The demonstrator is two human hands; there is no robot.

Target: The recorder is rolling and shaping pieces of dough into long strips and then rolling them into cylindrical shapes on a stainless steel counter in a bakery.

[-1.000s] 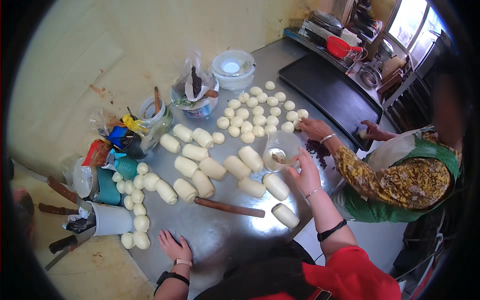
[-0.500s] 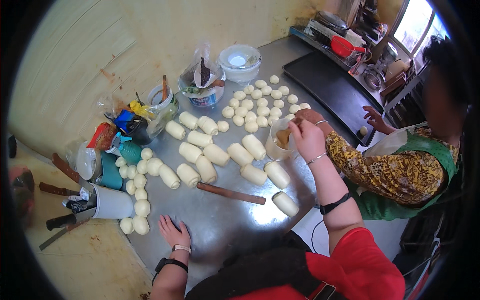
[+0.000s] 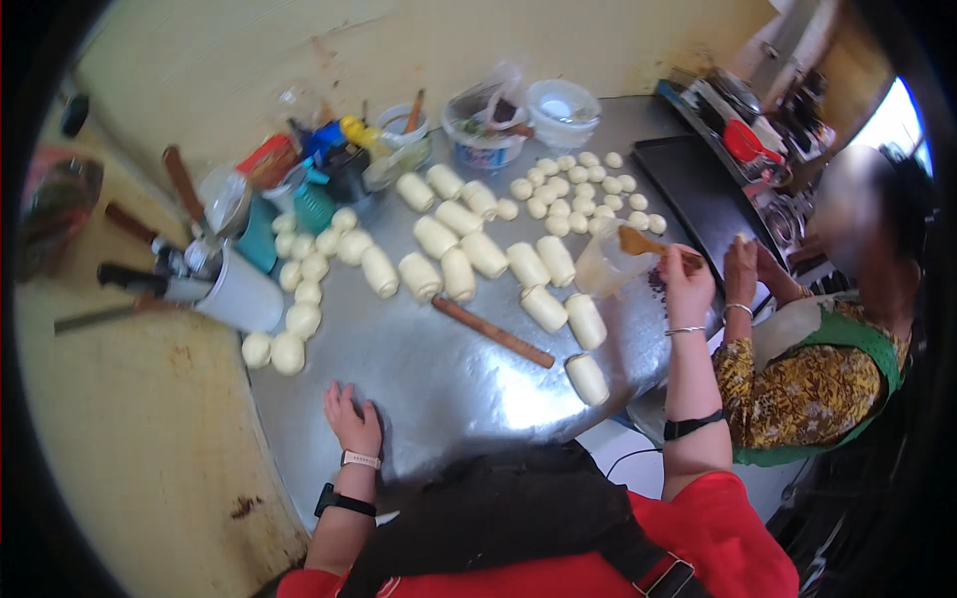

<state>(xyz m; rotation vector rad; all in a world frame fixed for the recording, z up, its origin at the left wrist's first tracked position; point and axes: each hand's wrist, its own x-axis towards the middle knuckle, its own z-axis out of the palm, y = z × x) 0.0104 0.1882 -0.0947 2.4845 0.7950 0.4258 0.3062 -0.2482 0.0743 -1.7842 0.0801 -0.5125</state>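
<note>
My right hand (image 3: 690, 289) is closed around a brown wooden spatula (image 3: 638, 242). The spatula's broad end is over the rim of a translucent tub (image 3: 606, 267). Small dark bits lie on the metal table beside the tub, close to my fingers. My left hand (image 3: 354, 421) rests on the tabletop with fingers spread and nothing in it. Between my hands lie several thick dough rolls (image 3: 482, 255) and a thin wooden rolling pin (image 3: 493, 332). One dough roll (image 3: 586, 379) sits apart near the table's front edge.
Small dough balls (image 3: 558, 186) are grouped at the back right, larger ones (image 3: 303, 321) on the left. A white container of knives (image 3: 239, 291) leans at the left edge. Tubs (image 3: 485, 149) line the wall. A co-worker's hands (image 3: 740, 269) are beside the black tray (image 3: 688, 179).
The spatula, earlier down inside the tub, is now raised at its rim in my right hand. The co-worker's hand has withdrawn from the tub toward the tray. My whole view has shifted.
</note>
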